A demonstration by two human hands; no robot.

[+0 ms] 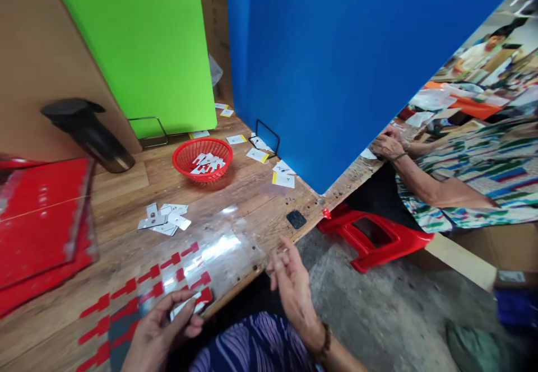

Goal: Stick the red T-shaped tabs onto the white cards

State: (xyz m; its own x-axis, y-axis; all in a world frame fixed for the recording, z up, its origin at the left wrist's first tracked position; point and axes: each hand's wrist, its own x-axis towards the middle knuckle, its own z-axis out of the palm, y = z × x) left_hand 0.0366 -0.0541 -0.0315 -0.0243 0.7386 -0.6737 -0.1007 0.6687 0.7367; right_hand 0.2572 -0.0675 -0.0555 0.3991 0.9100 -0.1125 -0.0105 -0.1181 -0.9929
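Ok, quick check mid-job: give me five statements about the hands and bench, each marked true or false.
1. The left hand holds a small white piece. True.
2. The right hand is inside the red basket. False: it is apart from the red basket.
3. The red basket has white pieces in it. True.
4. The blue panel stands left of the green panel in the picture. False: it stands right of it.
5. A bracelet is on the right wrist. True.

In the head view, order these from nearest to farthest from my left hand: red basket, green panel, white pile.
From your left hand:
1. White pile, just beyond the hand.
2. Red basket, farther back, right of the pile.
3. Green panel, standing behind the basket, toward the left.
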